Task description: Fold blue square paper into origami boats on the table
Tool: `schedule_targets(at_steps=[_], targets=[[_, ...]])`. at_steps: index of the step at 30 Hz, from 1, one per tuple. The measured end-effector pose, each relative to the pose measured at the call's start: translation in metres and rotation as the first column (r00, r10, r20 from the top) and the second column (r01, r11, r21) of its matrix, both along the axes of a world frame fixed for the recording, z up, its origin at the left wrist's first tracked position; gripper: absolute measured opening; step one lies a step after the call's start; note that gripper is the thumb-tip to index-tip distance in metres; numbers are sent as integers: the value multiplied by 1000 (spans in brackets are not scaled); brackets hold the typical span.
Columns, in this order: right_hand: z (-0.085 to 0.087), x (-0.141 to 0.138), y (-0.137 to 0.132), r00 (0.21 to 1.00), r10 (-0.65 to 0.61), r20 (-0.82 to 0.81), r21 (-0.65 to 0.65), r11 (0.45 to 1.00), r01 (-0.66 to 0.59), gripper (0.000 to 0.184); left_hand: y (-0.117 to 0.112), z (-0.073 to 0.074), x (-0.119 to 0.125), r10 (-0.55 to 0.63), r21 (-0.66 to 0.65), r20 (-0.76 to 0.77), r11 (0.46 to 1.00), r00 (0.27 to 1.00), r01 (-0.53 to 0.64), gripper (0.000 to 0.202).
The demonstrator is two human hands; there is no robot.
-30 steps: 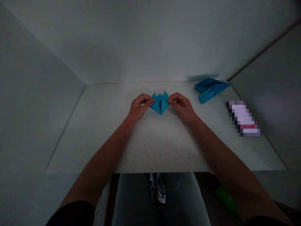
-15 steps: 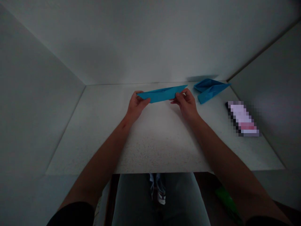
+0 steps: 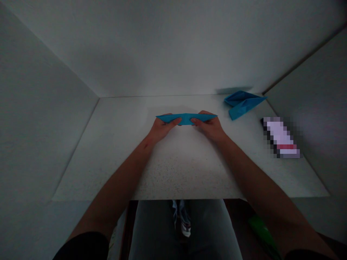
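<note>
A long, narrow piece of folded blue paper (image 3: 186, 119) with pointed ends is held level above the tabletop, between both hands. My left hand (image 3: 162, 127) is closed on its left half, thumb pressed on the near face. On the right half, my right hand (image 3: 210, 126) grips it the same way, its thumb a short way from the other thumb. Most of the fingers are hidden behind the paper. To the right of my right hand lies a blue paper airplane (image 3: 242, 103), its nose pointing right.
The white speckled table (image 3: 176, 162) meets walls at the back, left and right. A phone with a blurred screen (image 3: 282, 137) rests near its right edge. Below the table, a green object (image 3: 261, 231) shows on the right.
The folded paper was tilted with its right end higher; now it is level and slightly nearer. Both hands have moved inward along it, thumbs closer together.
</note>
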State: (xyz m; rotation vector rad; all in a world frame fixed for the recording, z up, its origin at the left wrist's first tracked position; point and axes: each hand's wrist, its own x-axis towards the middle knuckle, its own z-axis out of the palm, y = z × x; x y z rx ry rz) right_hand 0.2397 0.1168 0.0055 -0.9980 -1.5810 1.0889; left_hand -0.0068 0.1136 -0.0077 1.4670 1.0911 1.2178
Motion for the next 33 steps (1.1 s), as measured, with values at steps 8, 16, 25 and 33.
schedule_targets(at_steps=[8, 16, 25, 33], targets=[[-1, -1, -1, 998, -2, 68, -97, 995, 9, 81, 15, -9, -8, 218, 17, 161, 975, 963, -223, 59], [-4, 5, 2, 978, -83, 190, -39, 995, 92, 87, 19, -12, -11, 270, -27, 205, 962, 941, -271, 60], [2, 13, 4, 960, -125, 249, 109, 989, 101, 74, 15, 2, -14, 240, 46, 171, 967, 956, -251, 68], [-2, 17, 7, 976, -159, 145, 135, 981, 140, 56, 17, -3, -18, 298, 111, 92, 945, 950, -307, 59]])
